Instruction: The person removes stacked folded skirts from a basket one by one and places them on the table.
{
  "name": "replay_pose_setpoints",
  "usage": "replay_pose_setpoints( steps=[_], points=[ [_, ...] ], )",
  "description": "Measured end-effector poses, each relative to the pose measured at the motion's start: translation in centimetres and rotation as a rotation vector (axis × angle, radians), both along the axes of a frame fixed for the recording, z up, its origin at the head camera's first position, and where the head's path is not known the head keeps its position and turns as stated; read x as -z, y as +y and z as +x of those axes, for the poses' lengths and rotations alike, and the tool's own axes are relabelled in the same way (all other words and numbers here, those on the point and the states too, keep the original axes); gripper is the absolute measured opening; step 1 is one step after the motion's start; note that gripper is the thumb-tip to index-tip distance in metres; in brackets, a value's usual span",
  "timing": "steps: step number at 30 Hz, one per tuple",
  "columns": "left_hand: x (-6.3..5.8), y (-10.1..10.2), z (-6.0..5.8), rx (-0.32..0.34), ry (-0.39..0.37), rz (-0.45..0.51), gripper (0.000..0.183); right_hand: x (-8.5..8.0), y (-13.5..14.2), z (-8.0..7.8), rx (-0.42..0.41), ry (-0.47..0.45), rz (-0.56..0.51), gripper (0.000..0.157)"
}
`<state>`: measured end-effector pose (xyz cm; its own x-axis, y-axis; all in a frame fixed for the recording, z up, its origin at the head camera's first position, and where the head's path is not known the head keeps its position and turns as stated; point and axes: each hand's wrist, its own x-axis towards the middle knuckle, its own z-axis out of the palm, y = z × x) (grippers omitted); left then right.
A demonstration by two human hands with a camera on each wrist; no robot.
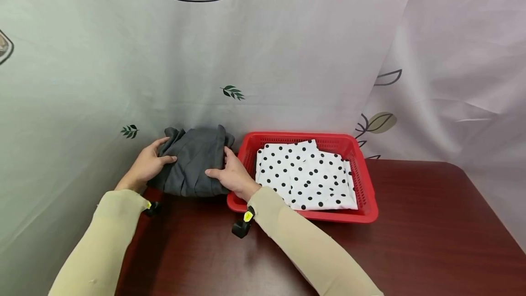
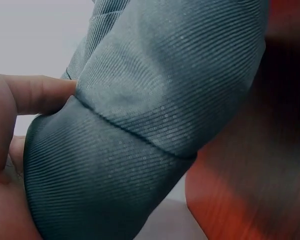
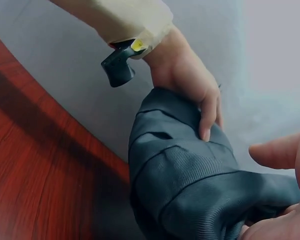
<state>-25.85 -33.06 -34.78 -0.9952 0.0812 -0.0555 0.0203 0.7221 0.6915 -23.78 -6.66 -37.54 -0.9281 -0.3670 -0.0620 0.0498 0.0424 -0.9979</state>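
Observation:
A folded dark grey cloth (image 1: 195,163) of finely ribbed fabric is held up between both hands at the left end of the table, beside the basket. My left hand (image 1: 144,166) grips its left side, thumb on the near face and fingers behind. On the right side, my right hand (image 1: 236,175) holds the cloth with the thumb in front and the fingers round the far edge. Several layers and creases show on the cloth (image 3: 190,170) in the right wrist view. The left thumb presses the cloth (image 2: 140,100) near a seam in the left wrist view.
Right of the cloth stands a red plastic basket (image 1: 370,200) with perforated sides, and a folded white cloth with black dots (image 1: 304,175) lies in it. The dark red wooden table (image 1: 431,223) meets a pale printed curtain (image 1: 287,58) at the back and left.

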Motion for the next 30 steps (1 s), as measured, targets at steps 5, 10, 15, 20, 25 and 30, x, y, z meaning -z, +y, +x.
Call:
replay_pose_setpoints(
  steps=[5, 10, 15, 20, 25, 30],
  points=[
    [0.8, 0.1, -0.5, -0.018, -0.012, -0.016, 0.079, 0.0, -0.5, 0.1, 0.005, -0.028, 0.056, 0.088],
    [1.4, 0.1, -0.6, -0.025, -0.060, -0.002, 0.080, 0.2, -1.0, 0.1, 0.006, -0.052, 0.104, 0.089],
    [1.8, 0.1, -0.6, -0.020, -0.079, 0.011, 0.080, 0.0, -1.5, 0.2, -0.027, -0.092, 0.144, 0.092],
    [2.4, 0.0, -0.7, -0.030, -0.079, -0.002, 0.080, -0.2, -2.1, 0.2, -0.044, -0.139, 0.179, 0.095],
    [3.2, 0.1, -0.8, -0.031, -0.089, -0.018, 0.079, 0.1, -2.6, 0.3, -0.024, -0.169, 0.222, 0.093],
    [3.9, 0.0, -0.9, -0.038, -0.081, -0.020, 0.079, 0.3, -2.8, 0.3, -0.011, -0.187, 0.221, 0.093]
  ],
)
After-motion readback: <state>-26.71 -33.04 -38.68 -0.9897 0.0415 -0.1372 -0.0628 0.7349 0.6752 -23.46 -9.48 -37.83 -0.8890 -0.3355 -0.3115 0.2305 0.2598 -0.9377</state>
